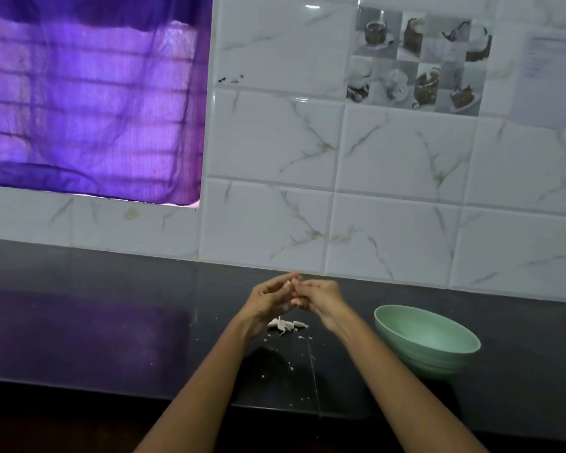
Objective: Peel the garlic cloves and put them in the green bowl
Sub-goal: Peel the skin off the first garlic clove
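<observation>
I stand at the dark counter (111, 322) with the green bowl (427, 338) to my right, looking empty from this angle, and a small heap of garlic pieces and papery skin (286, 324) lying just under my hands. My left hand (268, 300) and right hand (319, 297) meet above that heap, fingertips curled together, seemingly pinching a clove between them, though it is too small to make out. If my nails slip on the skin, the clove could drop among the scraps or roll off the edge.
</observation>
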